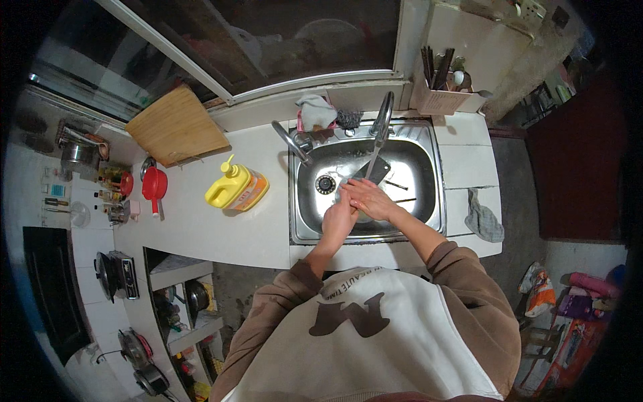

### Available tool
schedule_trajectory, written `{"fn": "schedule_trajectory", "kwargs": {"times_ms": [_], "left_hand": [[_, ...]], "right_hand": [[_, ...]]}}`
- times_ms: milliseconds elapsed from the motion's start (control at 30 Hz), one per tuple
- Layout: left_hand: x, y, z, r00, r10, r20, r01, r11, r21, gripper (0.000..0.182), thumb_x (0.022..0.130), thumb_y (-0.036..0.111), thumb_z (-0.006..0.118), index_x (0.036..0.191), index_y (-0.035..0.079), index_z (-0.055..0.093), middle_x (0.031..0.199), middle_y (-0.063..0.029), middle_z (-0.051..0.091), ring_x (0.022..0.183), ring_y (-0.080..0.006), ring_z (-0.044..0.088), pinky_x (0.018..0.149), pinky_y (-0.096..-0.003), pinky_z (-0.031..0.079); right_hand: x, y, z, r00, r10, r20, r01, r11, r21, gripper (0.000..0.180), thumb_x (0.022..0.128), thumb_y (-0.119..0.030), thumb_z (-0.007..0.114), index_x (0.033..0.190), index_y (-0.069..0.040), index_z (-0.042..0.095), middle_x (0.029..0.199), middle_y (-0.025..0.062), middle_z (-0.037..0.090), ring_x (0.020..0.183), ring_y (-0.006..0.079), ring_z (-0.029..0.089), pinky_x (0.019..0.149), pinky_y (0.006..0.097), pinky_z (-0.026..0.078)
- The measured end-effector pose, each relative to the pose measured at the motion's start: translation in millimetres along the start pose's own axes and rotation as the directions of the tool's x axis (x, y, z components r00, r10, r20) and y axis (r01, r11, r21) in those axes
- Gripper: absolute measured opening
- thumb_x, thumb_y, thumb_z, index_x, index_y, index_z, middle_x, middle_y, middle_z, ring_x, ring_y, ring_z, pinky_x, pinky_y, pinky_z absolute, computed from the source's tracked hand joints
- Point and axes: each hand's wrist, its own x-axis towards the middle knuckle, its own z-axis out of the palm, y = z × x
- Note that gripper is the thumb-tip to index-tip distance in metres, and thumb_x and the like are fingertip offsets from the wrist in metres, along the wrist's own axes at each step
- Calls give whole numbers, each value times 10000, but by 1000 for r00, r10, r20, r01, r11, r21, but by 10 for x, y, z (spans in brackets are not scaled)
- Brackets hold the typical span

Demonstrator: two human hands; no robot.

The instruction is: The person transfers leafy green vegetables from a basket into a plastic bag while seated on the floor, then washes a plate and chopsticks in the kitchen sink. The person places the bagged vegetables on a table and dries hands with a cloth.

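Water runs from the curved metal faucet (384, 118) down towards my hands over the stainless steel sink (419, 161). My left hand (341, 213) touches my right hand (370, 200), which lies across its fingers; whether anything small is between them is hidden. Just beyond the fingertips, a dark flat blade-like piece (378, 170) rests in the basin, partly under the stream. Two thin dark pieces, one of them a short rod (397, 185), lie to the right of my hands. The round drain strainer (325, 184) is at the basin's left.
Left of the sink stand a yellow pump jug (238, 186), a red ladle (154, 186) and a leaning wooden cutting board (178, 128). A second faucet (291, 140) and cloths (316, 113) are at the back rim. Rightwards are a utensil holder (442, 100) and a grey cloth (482, 218).
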Motion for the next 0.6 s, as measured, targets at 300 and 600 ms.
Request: {"fn": "schedule_trajectory", "kwargs": {"times_ms": [300,600], "left_hand": [[20,-38,30,1000,6,19,-5,1000,-30,498,792,239,663,1134,53,351,789,-208,642,703,-399,635,594,-496,497],[40,-37,37,999,-3,34,3,1000,4,448,785,228,671,1090,83,376,736,-185,639,713,-398,637,607,-493,489]], "right_hand": [[19,208,141,993,108,-57,-118,970,-212,528,964,-420,351,1405,-131,367,1481,62,324,1381,240,263,1117,479,185],[55,462,71,980,194,-33,-196,940,-280,437,973,-284,334,1386,-163,410,1459,40,366,1373,221,283,1122,483,172]]}}
